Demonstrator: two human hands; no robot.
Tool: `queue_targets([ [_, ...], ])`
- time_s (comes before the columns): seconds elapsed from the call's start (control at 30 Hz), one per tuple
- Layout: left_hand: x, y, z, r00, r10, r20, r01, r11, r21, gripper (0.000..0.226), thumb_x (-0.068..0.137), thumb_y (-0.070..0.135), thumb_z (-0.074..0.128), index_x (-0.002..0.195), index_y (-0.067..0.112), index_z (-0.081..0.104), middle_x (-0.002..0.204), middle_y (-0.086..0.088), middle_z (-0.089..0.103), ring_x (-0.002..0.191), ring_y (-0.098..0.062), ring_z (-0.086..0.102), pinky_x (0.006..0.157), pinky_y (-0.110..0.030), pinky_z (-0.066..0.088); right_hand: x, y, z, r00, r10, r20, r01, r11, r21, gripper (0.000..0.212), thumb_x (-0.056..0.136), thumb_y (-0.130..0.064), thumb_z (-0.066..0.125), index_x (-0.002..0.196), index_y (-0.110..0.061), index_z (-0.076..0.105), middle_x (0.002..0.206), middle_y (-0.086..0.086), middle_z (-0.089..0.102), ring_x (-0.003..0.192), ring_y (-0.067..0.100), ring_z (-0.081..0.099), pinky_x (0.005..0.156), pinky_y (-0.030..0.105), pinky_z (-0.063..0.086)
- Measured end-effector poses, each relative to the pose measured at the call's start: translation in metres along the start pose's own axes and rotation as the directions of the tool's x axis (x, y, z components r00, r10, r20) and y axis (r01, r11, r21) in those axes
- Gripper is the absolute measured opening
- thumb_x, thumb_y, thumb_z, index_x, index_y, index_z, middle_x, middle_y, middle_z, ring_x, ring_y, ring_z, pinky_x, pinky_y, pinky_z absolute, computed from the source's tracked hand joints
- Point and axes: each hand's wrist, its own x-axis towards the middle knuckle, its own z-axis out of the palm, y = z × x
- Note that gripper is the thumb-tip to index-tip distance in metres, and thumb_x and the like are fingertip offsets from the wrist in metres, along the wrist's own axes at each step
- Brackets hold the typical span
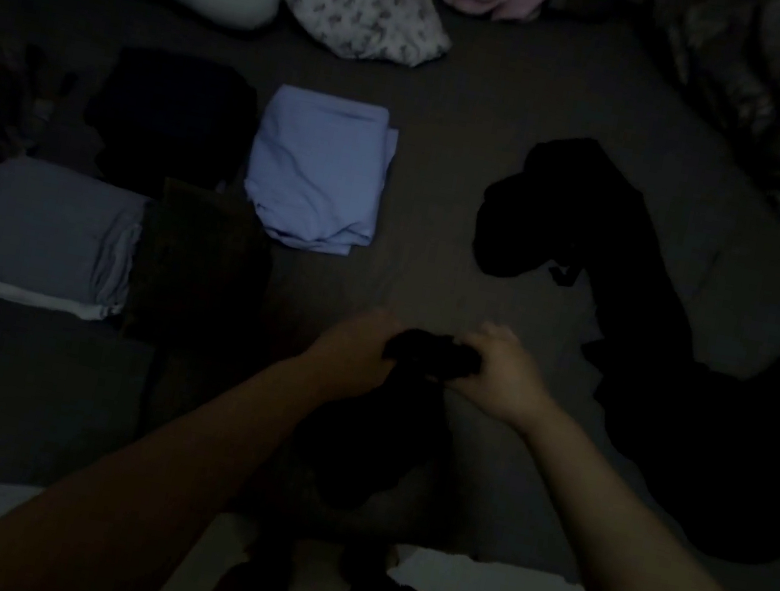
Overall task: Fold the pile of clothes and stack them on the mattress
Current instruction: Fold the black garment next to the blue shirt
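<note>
Your left hand (354, 341) and right hand (498, 375) both grip the bunched top edge of a dark garment (386, 429) hanging over the near mattress (432, 276) edge; judge it best to spread your hands, find the corners, lay it flat; beyond, the unfolded dark pile (634, 305) waits right, the folded blue stack (318, 170) left.

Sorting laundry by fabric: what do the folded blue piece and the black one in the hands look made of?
Blue piece: probably soft matte cotton knit, with smooth rounded folds. Black piece: limp cloth bunched in both hands; too dark to tell more.
</note>
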Motion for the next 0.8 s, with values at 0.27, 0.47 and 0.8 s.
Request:
queue_targets([
  [0.27,-0.030,-0.034,0.012,0.902,-0.364,-0.233,0.406,0.897,0.172,0.021,0.091,0.019,0.049,0.102,0.006,0.061,0.109,-0.013,0.060,0.101,-0.027,0.059,0.080,-0.032,0.043,-0.043,-0.010,-0.082,0.987,0.119,-0.111,-0.041,0.843,0.536,0.023,0.083,0.008,0.060,0.071,-0.007,0.047,0.063,-0.002,0.046,0.057,-0.001,0.044,0.053,0.015,0.032],
  [0.47,-0.022,0.016,-0.027,0.696,-0.696,-0.175,0.506,0.649,-0.568,0.034,0.092,0.022,0.054,0.116,-0.001,0.057,0.115,-0.018,0.059,0.102,-0.029,0.057,0.076,-0.026,0.039,-0.068,-0.002,-0.132,0.960,0.222,-0.169,-0.093,0.825,0.557,0.020,0.083,0.014,0.052,0.082,-0.006,0.051,0.073,-0.001,0.051,0.059,-0.006,0.048,0.055,0.009,0.037],
  [0.8,0.014,0.122,-0.118,0.836,-0.549,0.004,0.346,0.521,-0.781,0.042,0.089,0.017,0.063,0.124,-0.002,0.052,0.108,-0.017,0.062,0.082,-0.024,0.062,0.074,-0.033,0.052,-0.080,-0.018,-0.209,0.948,0.320,0.007,-0.156,0.443,0.883,0.009,0.084,0.001,0.056,0.092,0.000,0.059,0.083,0.011,0.056,0.067,0.018,0.058,0.063,0.025,0.044],
])
